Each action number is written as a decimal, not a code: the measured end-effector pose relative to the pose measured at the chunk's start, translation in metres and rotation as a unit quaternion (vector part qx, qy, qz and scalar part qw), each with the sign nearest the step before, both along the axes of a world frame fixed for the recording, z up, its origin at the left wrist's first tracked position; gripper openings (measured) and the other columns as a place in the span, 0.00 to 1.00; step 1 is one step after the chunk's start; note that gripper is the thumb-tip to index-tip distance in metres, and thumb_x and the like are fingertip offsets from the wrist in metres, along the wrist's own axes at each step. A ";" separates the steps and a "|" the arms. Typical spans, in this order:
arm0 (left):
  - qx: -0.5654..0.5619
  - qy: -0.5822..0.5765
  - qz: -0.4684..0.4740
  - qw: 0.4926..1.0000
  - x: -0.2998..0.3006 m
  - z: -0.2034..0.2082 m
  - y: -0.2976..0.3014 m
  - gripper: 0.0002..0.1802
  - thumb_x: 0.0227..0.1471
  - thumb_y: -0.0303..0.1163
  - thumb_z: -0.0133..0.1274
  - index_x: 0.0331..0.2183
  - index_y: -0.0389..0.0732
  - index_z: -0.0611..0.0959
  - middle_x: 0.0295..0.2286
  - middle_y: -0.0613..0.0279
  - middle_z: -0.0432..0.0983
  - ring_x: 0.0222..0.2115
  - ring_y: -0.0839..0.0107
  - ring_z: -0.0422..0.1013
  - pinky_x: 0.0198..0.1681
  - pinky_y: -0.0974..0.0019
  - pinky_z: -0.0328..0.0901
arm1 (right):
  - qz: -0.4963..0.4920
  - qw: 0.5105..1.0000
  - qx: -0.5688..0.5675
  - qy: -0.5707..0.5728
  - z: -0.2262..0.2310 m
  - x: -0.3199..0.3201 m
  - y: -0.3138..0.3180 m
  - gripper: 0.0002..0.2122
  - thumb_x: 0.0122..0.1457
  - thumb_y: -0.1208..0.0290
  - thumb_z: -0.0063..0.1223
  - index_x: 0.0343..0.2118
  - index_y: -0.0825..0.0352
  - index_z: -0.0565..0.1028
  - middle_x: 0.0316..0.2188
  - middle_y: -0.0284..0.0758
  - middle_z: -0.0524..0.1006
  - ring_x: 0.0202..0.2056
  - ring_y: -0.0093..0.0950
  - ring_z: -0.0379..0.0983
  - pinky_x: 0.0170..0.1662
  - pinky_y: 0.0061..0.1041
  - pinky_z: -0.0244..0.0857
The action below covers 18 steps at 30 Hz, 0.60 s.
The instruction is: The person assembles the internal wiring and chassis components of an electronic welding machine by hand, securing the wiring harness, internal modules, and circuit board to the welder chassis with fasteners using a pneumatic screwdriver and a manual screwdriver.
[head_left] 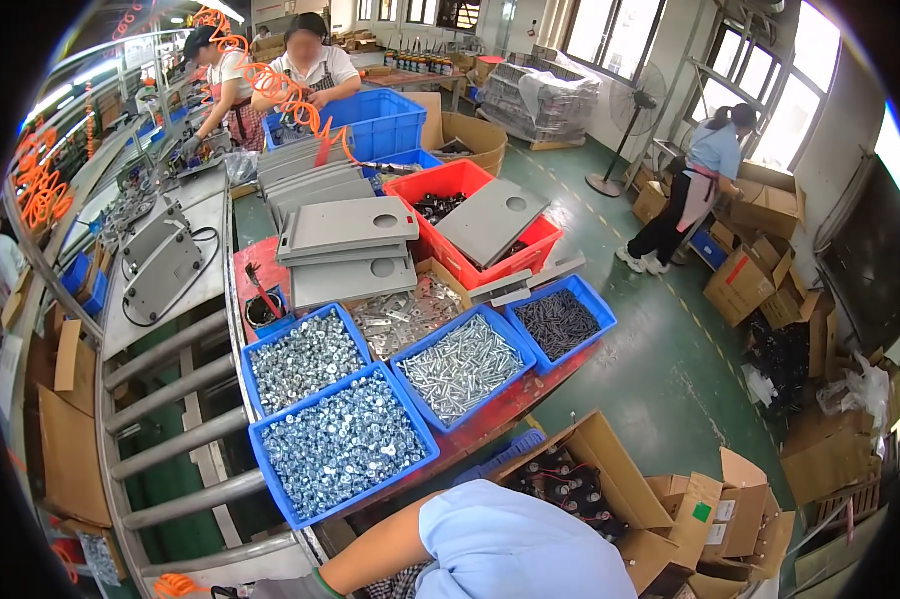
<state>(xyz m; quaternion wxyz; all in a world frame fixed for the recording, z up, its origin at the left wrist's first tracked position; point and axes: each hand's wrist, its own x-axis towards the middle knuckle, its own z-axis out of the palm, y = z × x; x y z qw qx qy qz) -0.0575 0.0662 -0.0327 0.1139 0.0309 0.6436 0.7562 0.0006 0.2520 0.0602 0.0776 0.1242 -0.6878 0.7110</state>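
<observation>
Blue bin heaped with small silvery fasteners sits at the near corner of the red tabletop and is the container closest to the left hand. That hand wears a grey glove and lies at the very bottom edge of the picture, below the bin and apart from it. Its grip is cut off by the frame, so I cannot tell whether it is clenched or released, or whether it carries anything. The right hand is out of view.

Three more blue bins stand touching the first: one of similar bright pieces, one of long screws and one of dark screws. All four look full, so little seems to have been drawn from them yet. Behind them a stack of grey metal plates waits beside a red crate — most of the work appears still ahead. Right of the arm, an open cardboard box holds dark parts with red wires.
</observation>
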 end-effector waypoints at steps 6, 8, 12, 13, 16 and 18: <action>-0.029 0.073 0.024 0.997 0.017 0.027 0.033 0.25 0.51 0.42 0.54 0.43 0.32 0.72 0.40 0.51 0.74 0.35 0.62 0.70 0.38 0.62 0.67 | 0.004 0.987 0.139 0.077 -0.021 -0.024 -0.015 0.07 0.40 0.71 0.55 0.25 0.64 0.80 0.22 0.36 0.79 0.25 0.31 0.75 0.31 0.27 0.68; -0.061 0.074 0.085 0.992 0.039 0.037 0.028 0.25 0.50 0.42 0.56 0.43 0.32 0.72 0.40 0.51 0.74 0.35 0.63 0.70 0.38 0.63 0.67 | -0.023 0.979 0.161 0.127 -0.035 -0.025 -0.027 0.07 0.35 0.72 0.50 0.20 0.63 0.77 0.17 0.38 0.75 0.22 0.38 0.72 0.30 0.30 0.68; -0.325 0.054 0.261 0.907 0.103 0.093 -0.008 0.32 0.45 0.38 0.61 0.49 0.32 0.70 0.42 0.51 0.73 0.40 0.64 0.70 0.42 0.65 0.66 | 0.079 0.988 0.108 0.080 -0.059 -0.015 0.022 0.11 0.41 0.75 0.56 0.32 0.64 0.79 0.32 0.40 0.76 0.30 0.36 0.75 0.37 0.30 0.71; -0.335 0.064 0.257 0.904 0.114 0.086 -0.015 0.31 0.44 0.34 0.60 0.49 0.34 0.70 0.44 0.52 0.71 0.42 0.64 0.69 0.44 0.63 0.66 | 0.074 0.986 0.145 0.026 -0.044 -0.007 0.034 0.11 0.45 0.78 0.55 0.34 0.65 0.79 0.35 0.40 0.77 0.32 0.36 0.76 0.38 0.30 0.71; -0.141 -0.048 0.245 0.958 0.119 0.059 -0.028 0.28 0.49 0.21 0.50 0.53 0.31 0.66 0.51 0.49 0.65 0.51 0.60 0.64 0.55 0.61 0.60 | 0.035 0.933 0.356 0.049 -0.034 -0.002 0.046 0.10 0.48 0.72 0.63 0.36 0.62 0.80 0.32 0.36 0.79 0.30 0.32 0.77 0.33 0.29 0.72; -0.051 0.015 0.304 0.951 0.124 0.063 -0.024 0.18 0.55 0.26 0.49 0.47 0.35 0.70 0.39 0.51 0.75 0.30 0.71 0.72 0.33 0.71 0.70 | 0.050 0.947 0.304 0.087 -0.028 -0.004 0.031 0.08 0.47 0.72 0.62 0.31 0.65 0.79 0.31 0.35 0.79 0.26 0.30 0.77 0.31 0.29 0.72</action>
